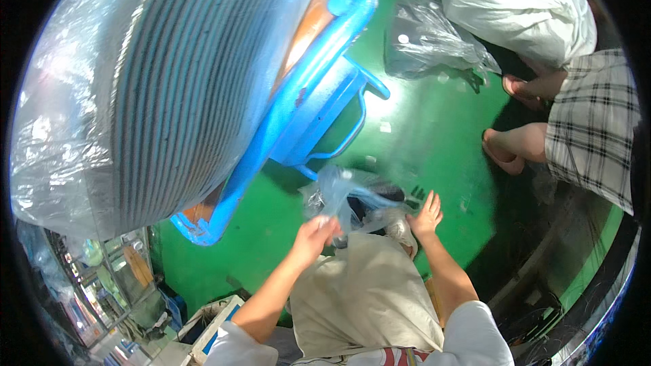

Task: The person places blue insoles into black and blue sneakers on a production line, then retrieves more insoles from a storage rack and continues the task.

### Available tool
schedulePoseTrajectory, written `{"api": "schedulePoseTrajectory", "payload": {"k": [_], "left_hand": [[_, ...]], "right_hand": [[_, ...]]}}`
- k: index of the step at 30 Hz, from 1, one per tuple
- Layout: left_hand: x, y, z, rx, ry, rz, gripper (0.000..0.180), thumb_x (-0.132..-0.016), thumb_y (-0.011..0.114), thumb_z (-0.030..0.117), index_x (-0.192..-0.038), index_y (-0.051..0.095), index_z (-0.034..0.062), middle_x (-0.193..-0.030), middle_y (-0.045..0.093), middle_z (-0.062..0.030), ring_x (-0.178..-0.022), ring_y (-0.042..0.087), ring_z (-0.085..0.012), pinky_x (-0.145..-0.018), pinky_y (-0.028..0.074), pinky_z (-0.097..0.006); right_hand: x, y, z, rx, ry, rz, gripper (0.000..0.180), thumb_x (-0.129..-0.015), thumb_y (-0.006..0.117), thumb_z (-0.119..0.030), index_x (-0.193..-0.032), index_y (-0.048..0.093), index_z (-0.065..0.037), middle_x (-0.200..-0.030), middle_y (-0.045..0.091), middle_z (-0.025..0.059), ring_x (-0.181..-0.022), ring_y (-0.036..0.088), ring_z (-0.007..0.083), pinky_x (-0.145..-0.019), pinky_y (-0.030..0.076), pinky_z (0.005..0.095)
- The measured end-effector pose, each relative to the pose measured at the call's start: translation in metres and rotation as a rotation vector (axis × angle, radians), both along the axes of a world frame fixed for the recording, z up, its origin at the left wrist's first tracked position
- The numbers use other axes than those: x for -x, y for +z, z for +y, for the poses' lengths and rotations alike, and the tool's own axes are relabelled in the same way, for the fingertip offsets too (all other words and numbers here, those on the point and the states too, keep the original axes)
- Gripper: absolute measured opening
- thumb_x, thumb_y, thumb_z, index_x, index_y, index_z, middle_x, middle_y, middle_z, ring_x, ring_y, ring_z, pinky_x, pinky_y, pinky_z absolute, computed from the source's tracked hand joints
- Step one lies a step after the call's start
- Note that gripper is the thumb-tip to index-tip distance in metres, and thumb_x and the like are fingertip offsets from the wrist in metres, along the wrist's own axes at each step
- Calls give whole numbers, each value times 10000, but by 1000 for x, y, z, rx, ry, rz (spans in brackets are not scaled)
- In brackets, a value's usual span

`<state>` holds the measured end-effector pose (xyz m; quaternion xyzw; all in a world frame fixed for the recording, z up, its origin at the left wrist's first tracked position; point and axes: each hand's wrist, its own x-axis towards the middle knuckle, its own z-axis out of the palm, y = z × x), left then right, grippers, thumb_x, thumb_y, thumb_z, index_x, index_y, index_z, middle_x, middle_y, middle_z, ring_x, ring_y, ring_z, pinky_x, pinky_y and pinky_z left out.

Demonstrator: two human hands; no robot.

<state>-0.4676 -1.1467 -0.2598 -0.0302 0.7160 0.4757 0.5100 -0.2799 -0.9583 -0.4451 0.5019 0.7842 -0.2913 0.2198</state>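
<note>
Left hand [317, 232] closed up, fingers pinching the near edge of a clear plastic bag [352, 196] with something dark inside. Right hand [426, 215] just right of the bag, fingers spread out flat and loose, holding nothing, tips close to the bag's right edge; hard to tell if touching. Bag held low over the green floor [420, 135], just past the front of a pale apron [366, 291] on the lap. Up and left of the bag, very close, a blue metal frame [305, 102] with bent bars, its nearest bar almost at the bag's top edge. Leaning on that frame, a big round stack of grey striped sheets [183, 88] wrapped in shiny clear film, filling most of the space left of the bag. Little room to move on that side. More open floor above and to the right of the bag, shiny green with small white scraps on it. Far above the bag, a second clear plastic bag [424, 37] lying on the floor, next to a big white sack [515, 3]. Right of the bag, well apart, another person's bare feet [512, 146] in sandals and a checked skirt [593, 129]. Below and left of the bag, a wire rack [102, 278] with small things and a white box [213, 329]. Dark curved edge low on the right.
</note>
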Motion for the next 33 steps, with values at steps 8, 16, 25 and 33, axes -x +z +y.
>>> {"api": "schedulePoseTrajectory", "payload": {"k": [8,16,25,33], "left_hand": [[-23,146,-106,48,447,141,174,-826,528,138,-709,572,16,-520,459,-12,-521,519,-161,-692,448,-368],[2,245,-245,-9,1106,457,158,-823,507,140,-714,535,29,-631,492,-35,-689,532,-183,-761,395,-320],[167,197,-250,2,912,427,37,-797,518,104,-768,521,82,-607,429,24,-564,426,-85,-564,417,-270],[274,131,-219,-156,466,376,121,-758,613,143,-811,584,38,-707,531,-14,-705,515,-126,-666,420,-252]], "right_hand": [[14,-15,-15,1027,-206,207,329,-852,469,-247,-1062,437,4,-886,584,183,-781,580,250,-696,467,404],[115,255,-80,1361,-294,187,166,-790,575,-131,-878,496,-15,-758,561,65,-652,570,148,-578,429,239],[210,248,-169,1530,-720,490,168,-842,496,-214,-933,521,-75,-791,587,40,-691,547,144,-639,448,283],[223,168,-151,868,-692,511,313,-873,312,-291,-1085,496,-152,-1127,529,12,-1112,409,143,-950,253,415]]}}
